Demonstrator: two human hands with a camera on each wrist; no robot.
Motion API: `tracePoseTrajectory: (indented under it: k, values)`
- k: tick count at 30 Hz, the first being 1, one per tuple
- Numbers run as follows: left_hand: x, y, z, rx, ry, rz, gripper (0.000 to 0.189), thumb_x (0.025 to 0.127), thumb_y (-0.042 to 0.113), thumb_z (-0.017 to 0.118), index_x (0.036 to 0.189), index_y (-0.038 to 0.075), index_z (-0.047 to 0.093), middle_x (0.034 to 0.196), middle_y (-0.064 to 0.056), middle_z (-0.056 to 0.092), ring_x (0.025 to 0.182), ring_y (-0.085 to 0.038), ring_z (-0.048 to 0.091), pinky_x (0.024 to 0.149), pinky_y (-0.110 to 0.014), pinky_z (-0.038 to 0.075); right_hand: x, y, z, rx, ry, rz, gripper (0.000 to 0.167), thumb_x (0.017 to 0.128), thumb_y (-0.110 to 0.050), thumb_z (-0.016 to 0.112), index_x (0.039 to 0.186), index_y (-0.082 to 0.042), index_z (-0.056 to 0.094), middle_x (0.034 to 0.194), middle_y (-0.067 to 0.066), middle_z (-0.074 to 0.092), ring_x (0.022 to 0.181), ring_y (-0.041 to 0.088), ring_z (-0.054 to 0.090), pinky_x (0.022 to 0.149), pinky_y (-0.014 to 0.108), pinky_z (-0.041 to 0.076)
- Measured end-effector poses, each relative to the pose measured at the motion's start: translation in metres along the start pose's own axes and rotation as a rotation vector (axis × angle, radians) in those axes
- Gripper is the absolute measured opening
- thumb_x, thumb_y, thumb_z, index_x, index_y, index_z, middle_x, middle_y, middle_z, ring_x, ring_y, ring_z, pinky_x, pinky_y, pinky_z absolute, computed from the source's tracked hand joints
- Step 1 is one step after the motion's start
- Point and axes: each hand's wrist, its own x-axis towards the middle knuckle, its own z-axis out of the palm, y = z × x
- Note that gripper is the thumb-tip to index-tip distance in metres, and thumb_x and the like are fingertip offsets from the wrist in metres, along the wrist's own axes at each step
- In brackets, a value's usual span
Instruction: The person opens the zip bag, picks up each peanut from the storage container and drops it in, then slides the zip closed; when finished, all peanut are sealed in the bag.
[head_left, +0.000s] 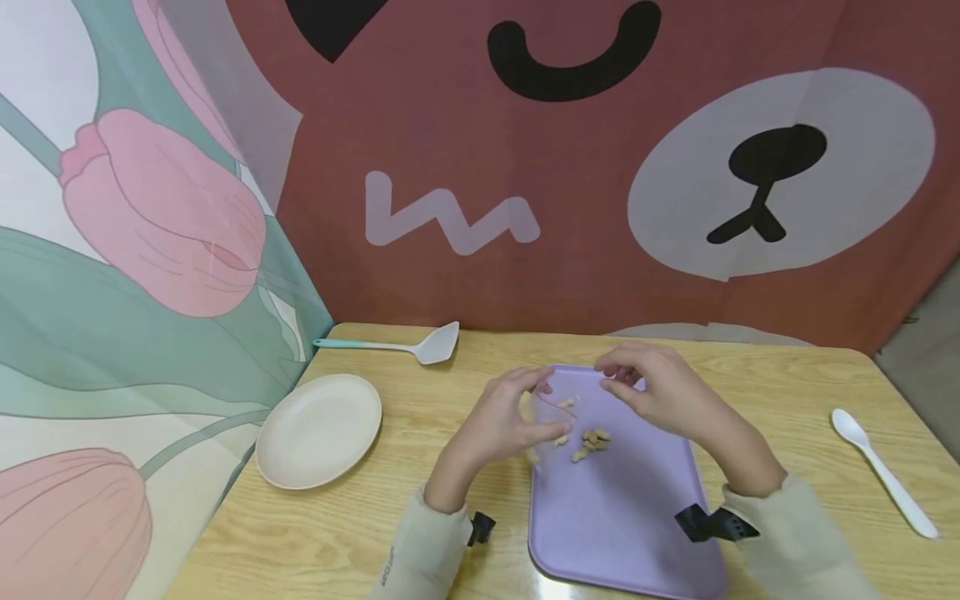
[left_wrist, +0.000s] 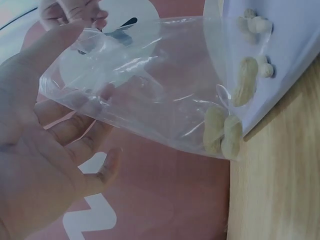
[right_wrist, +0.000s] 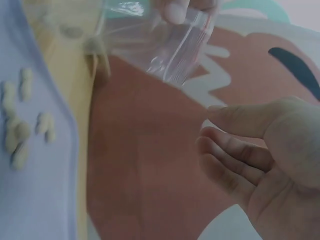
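My left hand (head_left: 498, 421) holds a clear zip bag (left_wrist: 160, 85) by its upper end, over the left side of a purple tray (head_left: 630, 517). A few unshelled peanuts (left_wrist: 214, 130) lie in the bag's low end, seen through the plastic. Close by on the right, my right hand (head_left: 663, 392) hovers above the tray's far part. Its thumb and fingers are loosely bent with a gap between them, and nothing is in it, as the right wrist view shows. Several loose peanuts (head_left: 595, 440) lie in a small heap on the tray.
A cream plate (head_left: 318, 431) stands at the left of the wooden table (head_left: 300, 546). Behind it lies a white spatula (head_left: 435, 344) with a turquoise handle. A white spoon (head_left: 885, 475) is at the right. A printed curtain (head_left: 420, 283) hangs along the back edge.
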Motion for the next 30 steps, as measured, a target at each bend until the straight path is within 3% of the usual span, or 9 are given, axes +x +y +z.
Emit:
tracePoseTrajectory:
  k: [5, 14, 20, 30]
  values:
    - [0.0, -0.001, 0.001, 0.033, -0.009, -0.011, 0.072, 0.08, 0.036, 0.084, 0.139, 0.005, 0.057, 0.108, -0.001, 0.066, 0.113, -0.017, 0.058, 0.106, -0.045, 0.037, -0.006, 0.014, 0.006, -0.011, -0.029, 0.03, 0.017, 0.083, 0.002, 0.075, 0.099, -0.003, 0.073, 0.089, 0.001, 0.068, 0.074, 0.011, 0.062, 0.067, 0.034, 0.055]
    - [-0.002, -0.004, 0.002, 0.018, -0.007, -0.028, 0.072, 0.08, 0.037, 0.083, 0.14, 0.007, 0.057, 0.11, -0.001, 0.066, 0.113, -0.019, 0.058, 0.103, -0.044, 0.041, -0.014, 0.038, 0.03, -0.023, -0.102, 0.112, 0.014, 0.083, -0.001, 0.077, 0.096, -0.003, 0.073, 0.084, -0.002, 0.066, 0.073, 0.012, 0.06, 0.065, 0.037, 0.054]
    - [-0.001, -0.007, 0.004, -0.03, -0.019, -0.02, 0.071, 0.08, 0.034, 0.084, 0.138, 0.005, 0.057, 0.105, 0.001, 0.066, 0.111, -0.018, 0.058, 0.1, -0.038, 0.044, -0.022, 0.049, 0.05, -0.035, -0.157, 0.101, 0.015, 0.079, 0.004, 0.076, 0.092, -0.001, 0.073, 0.078, -0.003, 0.065, 0.07, 0.012, 0.06, 0.062, 0.031, 0.052]
    - [0.001, -0.008, 0.003, -0.058, -0.014, 0.008, 0.07, 0.079, 0.032, 0.085, 0.136, 0.002, 0.058, 0.101, 0.003, 0.067, 0.106, -0.014, 0.06, 0.098, -0.032, 0.045, -0.028, 0.059, 0.074, -0.007, -0.178, 0.159, 0.015, 0.078, 0.006, 0.076, 0.092, 0.0, 0.074, 0.079, 0.001, 0.067, 0.072, 0.015, 0.062, 0.066, 0.034, 0.053]
